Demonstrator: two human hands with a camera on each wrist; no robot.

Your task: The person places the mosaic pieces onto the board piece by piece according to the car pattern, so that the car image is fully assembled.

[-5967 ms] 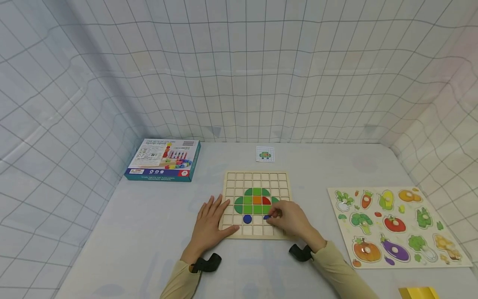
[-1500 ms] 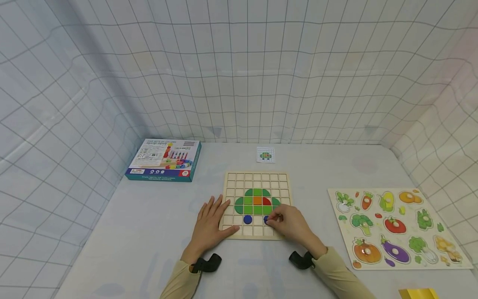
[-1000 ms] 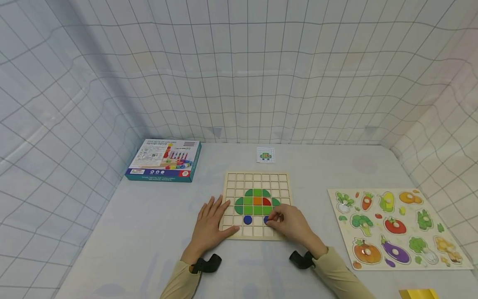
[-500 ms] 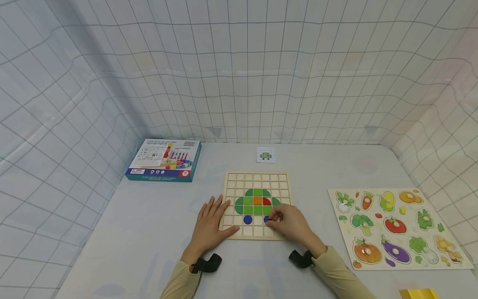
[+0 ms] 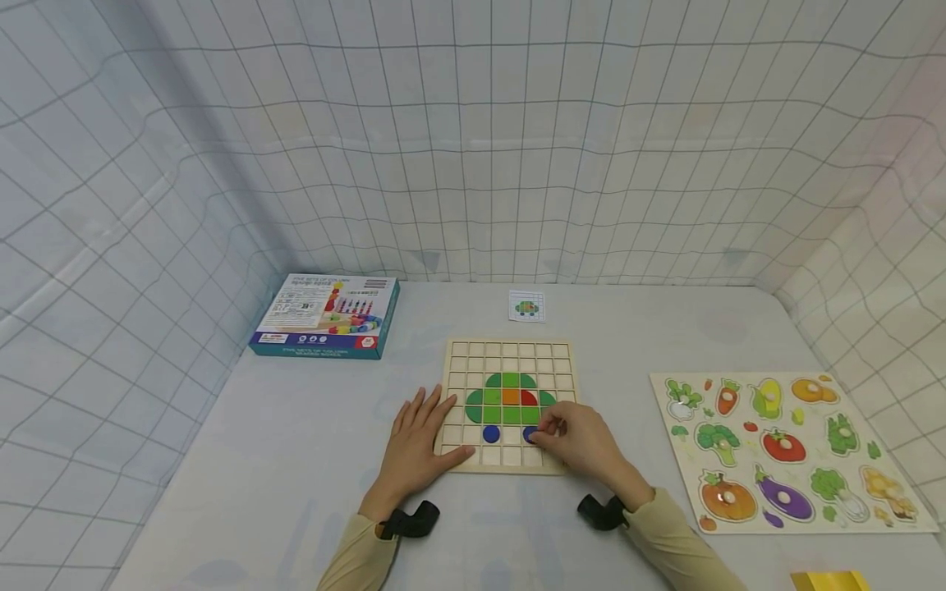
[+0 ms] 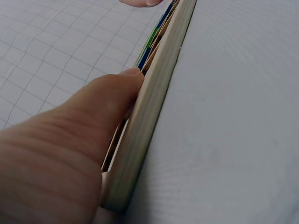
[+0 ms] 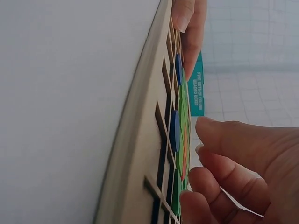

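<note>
A pale wooden grid board (image 5: 510, 345) lies flat on the table, its cells holding green, orange and red tiles in a car-like shape. Two blue discs lie below it: the left disc (image 5: 491, 433) shows fully, while the right disc (image 5: 529, 434) is partly covered by fingertips in the head view. In the right wrist view, this nearer blue disc (image 7: 175, 130) sits in its cell, and my right hand (image 5: 580, 439) hovers over the board with loosely curled fingers, holding nothing. My left hand (image 5: 419, 443) rests spread on the board's left edge, its thumb (image 6: 114, 88) on the frame.
A small printed card (image 5: 527, 306) with a matching car picture lies behind the board. A bead-toy box (image 5: 325, 316) is at the back left. A vegetable puzzle board (image 5: 783, 517) lies on the right, with a yellow object (image 5: 829, 581) at the front edge.
Six seconds ago my right fingers held the right blue disc at its place; now it lies in its cell. My right hand has just shifted slightly right, off the disc. The left hand stays put.
</note>
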